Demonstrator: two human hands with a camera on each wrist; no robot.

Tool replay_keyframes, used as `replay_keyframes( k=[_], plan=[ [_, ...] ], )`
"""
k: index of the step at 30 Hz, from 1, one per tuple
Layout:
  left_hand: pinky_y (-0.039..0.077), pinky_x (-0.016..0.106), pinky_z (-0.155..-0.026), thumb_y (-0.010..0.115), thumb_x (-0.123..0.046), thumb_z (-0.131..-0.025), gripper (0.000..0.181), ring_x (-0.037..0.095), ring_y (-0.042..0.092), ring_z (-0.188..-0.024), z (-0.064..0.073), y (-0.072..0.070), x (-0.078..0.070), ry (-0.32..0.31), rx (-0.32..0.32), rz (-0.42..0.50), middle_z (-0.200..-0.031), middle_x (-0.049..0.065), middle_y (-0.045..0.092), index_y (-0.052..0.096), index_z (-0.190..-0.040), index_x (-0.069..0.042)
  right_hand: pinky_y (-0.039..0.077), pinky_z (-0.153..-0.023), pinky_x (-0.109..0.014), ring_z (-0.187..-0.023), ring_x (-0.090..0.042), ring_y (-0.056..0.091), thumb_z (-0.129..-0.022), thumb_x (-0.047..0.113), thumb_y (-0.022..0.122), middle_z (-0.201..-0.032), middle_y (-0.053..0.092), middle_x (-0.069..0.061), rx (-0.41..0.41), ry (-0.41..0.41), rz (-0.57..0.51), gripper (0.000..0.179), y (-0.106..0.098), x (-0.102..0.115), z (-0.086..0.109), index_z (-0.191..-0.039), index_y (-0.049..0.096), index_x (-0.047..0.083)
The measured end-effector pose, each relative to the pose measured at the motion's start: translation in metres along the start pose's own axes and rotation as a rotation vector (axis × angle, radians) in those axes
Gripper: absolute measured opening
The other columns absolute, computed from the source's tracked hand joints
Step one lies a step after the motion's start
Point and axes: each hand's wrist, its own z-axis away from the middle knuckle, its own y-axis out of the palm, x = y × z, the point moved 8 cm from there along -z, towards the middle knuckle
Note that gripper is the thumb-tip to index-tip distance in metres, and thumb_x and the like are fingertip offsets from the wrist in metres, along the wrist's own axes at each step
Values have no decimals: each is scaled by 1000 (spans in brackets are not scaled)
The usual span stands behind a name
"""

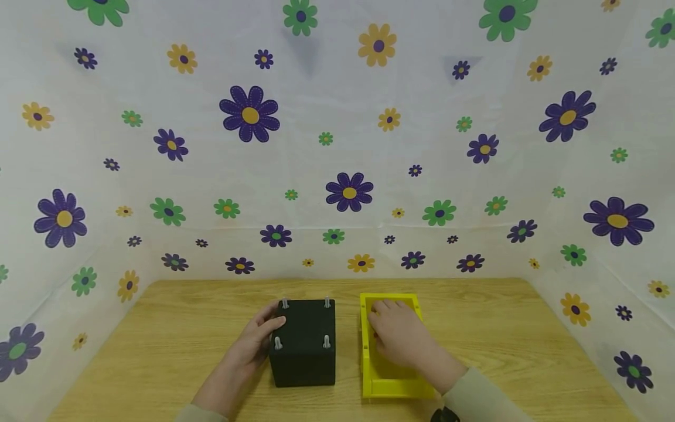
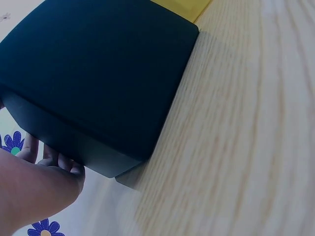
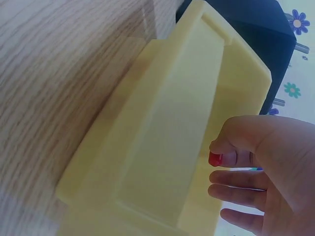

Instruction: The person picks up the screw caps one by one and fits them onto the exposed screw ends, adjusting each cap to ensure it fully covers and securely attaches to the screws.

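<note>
A black box stands on the table with a clear peg upright near each corner of its top. My left hand holds the box at its left side, thumb on the top edge. In the left wrist view its fingers lie against the far side of the box. Just to the right is a yellow tray with raised walls. My right hand reaches inside it and pinches a small red piece between thumb and index finger. The other fingers are extended, and most of the piece is hidden.
Both objects stand side by side on a wood-grain table, a narrow gap between them. A white flower-printed cloth encloses the back and both sides. A dark object shows at the bottom edge by the right sleeve.
</note>
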Motion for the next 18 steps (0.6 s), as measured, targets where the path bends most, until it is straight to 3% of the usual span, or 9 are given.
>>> replay_keyframes(
  k=[7,18],
  plan=[
    [56,24,-91,59,-12,-103,36,6,69,-100,-1,-1,0,7,-5,4,-117,-11,65,61,-138,-22,58,-99,-42,-110,-25,68,-89,21,81,-120,71,-7,-28,-11,4,20,-9,1,0,-105,72,11],
    [56,23,-91,58,-13,-104,37,5,70,-101,-1,0,1,-1,16,8,-117,-14,66,60,-139,-24,58,-97,-41,-108,-25,67,-88,21,80,-123,71,-7,-20,-6,13,23,-19,2,0,-108,72,11]
  ],
)
